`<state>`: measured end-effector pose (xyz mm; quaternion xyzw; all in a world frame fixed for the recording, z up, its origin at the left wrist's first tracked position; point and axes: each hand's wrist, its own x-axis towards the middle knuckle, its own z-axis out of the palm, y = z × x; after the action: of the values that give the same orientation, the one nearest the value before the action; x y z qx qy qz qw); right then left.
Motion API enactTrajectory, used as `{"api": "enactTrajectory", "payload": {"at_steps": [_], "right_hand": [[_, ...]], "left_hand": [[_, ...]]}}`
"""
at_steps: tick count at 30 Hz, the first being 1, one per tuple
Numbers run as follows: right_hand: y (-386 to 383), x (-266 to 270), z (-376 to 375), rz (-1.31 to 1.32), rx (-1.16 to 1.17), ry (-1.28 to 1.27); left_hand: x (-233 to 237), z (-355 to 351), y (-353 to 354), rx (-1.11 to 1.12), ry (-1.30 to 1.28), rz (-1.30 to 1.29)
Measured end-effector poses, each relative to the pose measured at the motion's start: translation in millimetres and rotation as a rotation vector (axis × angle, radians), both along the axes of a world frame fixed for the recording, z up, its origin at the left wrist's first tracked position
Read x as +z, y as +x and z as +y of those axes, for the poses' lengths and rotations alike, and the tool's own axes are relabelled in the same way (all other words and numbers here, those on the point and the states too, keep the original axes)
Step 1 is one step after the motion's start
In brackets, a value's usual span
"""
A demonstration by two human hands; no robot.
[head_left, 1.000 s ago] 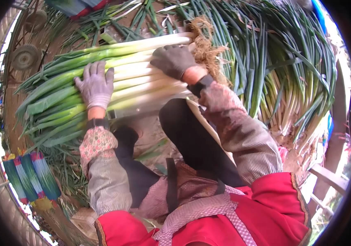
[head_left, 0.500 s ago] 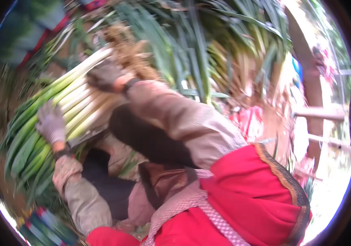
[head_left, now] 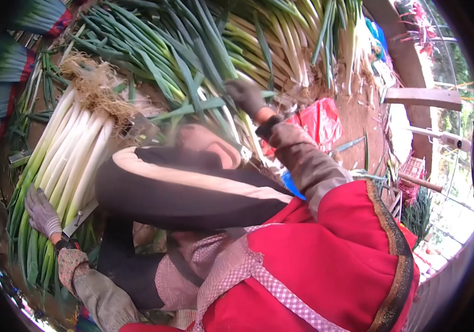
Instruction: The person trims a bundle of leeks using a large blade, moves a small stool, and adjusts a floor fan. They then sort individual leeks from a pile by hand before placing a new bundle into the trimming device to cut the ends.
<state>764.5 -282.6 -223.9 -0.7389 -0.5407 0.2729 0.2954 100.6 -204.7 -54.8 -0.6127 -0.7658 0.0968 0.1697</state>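
Note:
A thick bundle of long green onions [head_left: 63, 160] lies to my left, its white stems and brown roots pointing to the top of the view. My left hand [head_left: 43, 214], in a grey glove, rests flat on the stems where they turn green, fingers stretched out. Away from the bundle, my gloved right hand [head_left: 245, 97] is over the edge of a loose pile of green onions [head_left: 148, 55]. Its fingers are slightly blurred, and I cannot make out whether they grip a stem. A flat metal strip [head_left: 79, 218] shows beside the bundle, near my left wrist.
More green onions [head_left: 287, 44] with roots lie at the top. A red plastic bag [head_left: 321, 124] is on the ground right of my right hand. Bound bundles [head_left: 40, 15] stand at top left. Wooden posts and a beam [head_left: 422, 98] border the right. My bent knee [head_left: 121, 171] is beside the bundle.
My right hand has left the root end of the bundle and moved right to the loose pile. My left hand stays on the stems. The view has shifted.

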Motion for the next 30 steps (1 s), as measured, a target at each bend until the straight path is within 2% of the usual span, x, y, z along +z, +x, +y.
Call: {"api": "enactTrajectory", "payload": {"at_steps": [2,5,6,8,9,10,12,14,15,16,18,20,22,24,26,28,30], "right_hand": [[46,-23,-38,-0.044,-0.190,-0.292],[74,-67,-71,-0.072,-0.102,-0.593],[67,-60,-74,-0.090,0.003,-0.681],[52,-125,-94,-0.125,0.052,-0.601],[35,-102,-89,-0.113,0.080,-0.680],[19,-92,-83,-0.090,-0.091,-0.711],[38,-104,-89,0.142,0.008,-0.587],[49,-78,-85,0.614,-0.144,-0.361],[60,-17,-69,0.607,-0.101,-0.405],[78,-40,-71,0.729,-0.029,-0.228],[95,4,-47,1.060,-0.198,-0.368],[108,6,-33,1.121,-0.205,-0.422],[136,-39,-30,0.427,0.342,-0.107],[144,-47,-39,0.395,0.401,-0.164],[138,-22,-50,1.042,-0.029,-0.581],[136,-32,-64,0.937,-0.003,-0.514],[127,-29,-78,0.881,0.000,-0.417]], "left_hand": [[1,1,-3,-0.003,-0.008,-0.031],[4,0,-7,-0.018,-0.017,-0.049],[5,0,-10,-0.031,-0.018,-0.046],[6,2,-10,-0.034,-0.017,-0.051],[8,1,-13,-0.034,-0.018,-0.051],[7,2,-18,-0.044,-0.025,-0.055],[6,4,-29,-0.061,-0.033,-0.068],[14,0,-21,-0.049,-0.040,-0.075],[14,1,-14,-0.052,-0.046,-0.084],[12,3,-19,-0.076,-0.046,-0.176],[6,7,-42,-0.124,-0.038,-0.373],[10,8,-32,-0.108,-0.072,-0.289],[16,6,-32,-0.170,-0.083,-0.114],[17,8,-35,-0.172,-0.100,-0.154],[15,14,-47,-0.163,-0.147,-0.215],[18,28,-64,-0.135,-0.203,-0.290],[38,47,-75,-0.209,-0.342,-0.198]]}}
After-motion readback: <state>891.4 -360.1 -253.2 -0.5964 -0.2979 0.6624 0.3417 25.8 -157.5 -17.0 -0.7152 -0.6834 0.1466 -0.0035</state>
